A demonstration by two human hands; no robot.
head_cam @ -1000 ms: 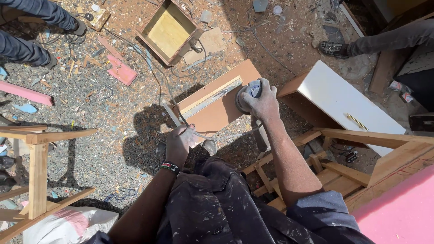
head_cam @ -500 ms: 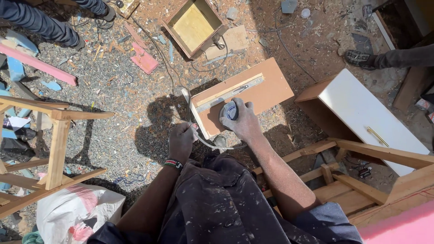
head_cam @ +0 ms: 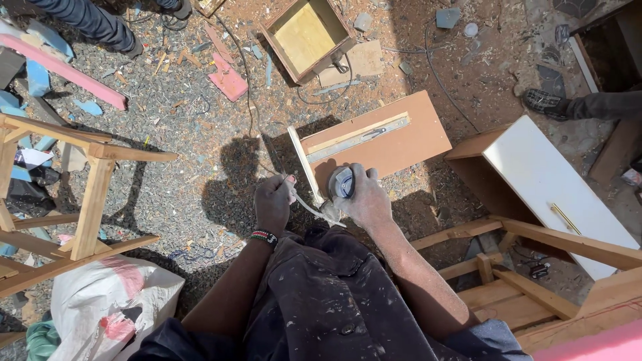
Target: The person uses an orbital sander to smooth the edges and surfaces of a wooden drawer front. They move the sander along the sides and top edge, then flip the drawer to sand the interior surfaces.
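Sander: power sander (head_cam: 342,182) with a blue and grey top sits on the near corner of the brown board (head_cam: 394,144), pressed down under the right hand.
Right hand: right hand (head_cam: 361,197), dusted white, is wrapped over the sander body, fingers curled round it.
Left hand: left hand (head_cam: 273,200) is closed around the pale cord (head_cam: 309,206) just left of the board; a beaded wristband sits on the wrist.
Board: lies flat on the gravel, with a light wooden strip (head_cam: 358,132) and a metal rail along its far edge.
Open box: a wooden box (head_cam: 307,35) stands far behind the board, yellowish inside; it looks empty, though the shaded corner is hard to read.
White cabinet: a white-faced cabinet (head_cam: 555,187) with a brass handle lies to the right.
Left side: a bare wooden frame (head_cam: 87,200) stands over a white sack (head_cam: 114,307).
Ground: gravel strewn with sawdust and a pink offcut (head_cam: 228,78).
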